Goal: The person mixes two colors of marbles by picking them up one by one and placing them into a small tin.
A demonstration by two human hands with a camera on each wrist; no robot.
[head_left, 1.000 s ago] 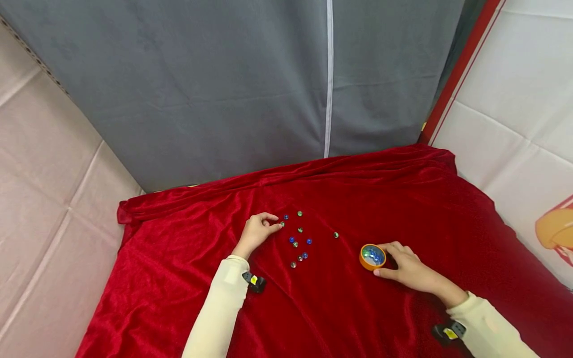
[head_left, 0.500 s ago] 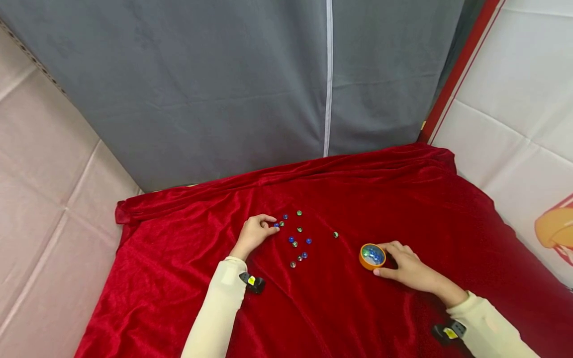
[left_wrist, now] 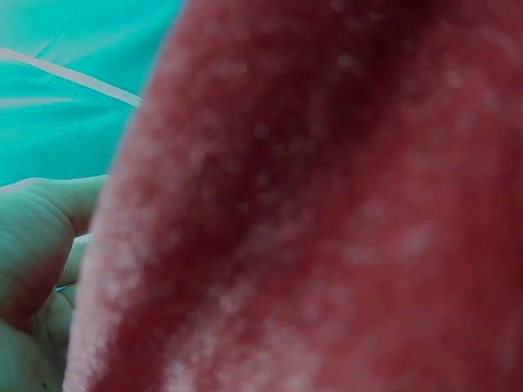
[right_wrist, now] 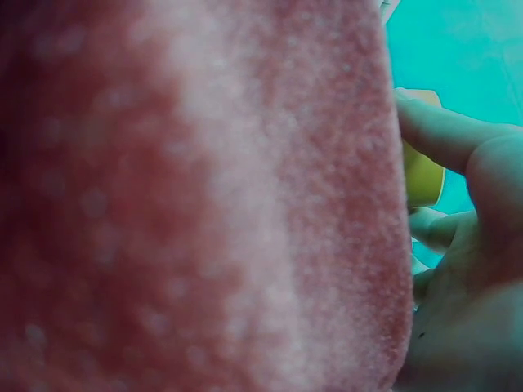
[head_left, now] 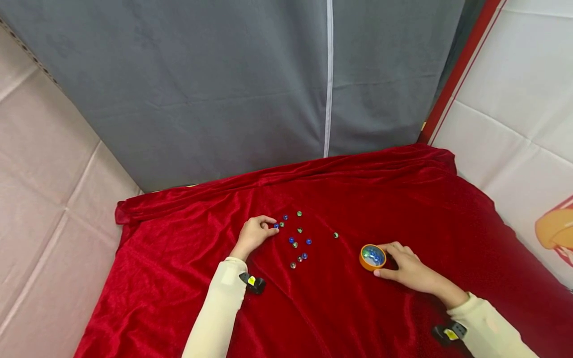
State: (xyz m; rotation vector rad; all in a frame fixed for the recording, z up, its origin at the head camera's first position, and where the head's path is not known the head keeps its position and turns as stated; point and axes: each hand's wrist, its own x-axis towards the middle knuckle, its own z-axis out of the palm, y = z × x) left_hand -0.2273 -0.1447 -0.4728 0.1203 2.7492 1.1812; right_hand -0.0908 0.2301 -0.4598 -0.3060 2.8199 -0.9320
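My left hand [head_left: 254,235] is low over the red cloth at the left edge of a loose group of glass marbles. Its thumb and forefinger pinch a blue marble [head_left: 276,225]. A green marble [head_left: 281,224] lies just beyond those fingertips, and another blue marble [head_left: 285,217] sits slightly farther back. On the right, my right hand [head_left: 411,268] holds a small round orange tub [head_left: 364,265] by its side, thumb in front and fingers behind. Blue and green marbles show inside it. Red fabric blocks most of both wrist views; the right one shows part of the yellowish tub [right_wrist: 425,178].
Several more blue, green and clear marbles lie between the hands, including a blue marble [head_left: 309,241] and a lone green marble [head_left: 336,235] nearer the tub. The wrinkled red cloth [head_left: 331,308] covers the table. A grey curtain [head_left: 215,99] hangs behind it.
My left hand has drawn back slightly left from the green marble, and the blue marble between its fingertips has come into view. The right hand and the tub have stayed put.
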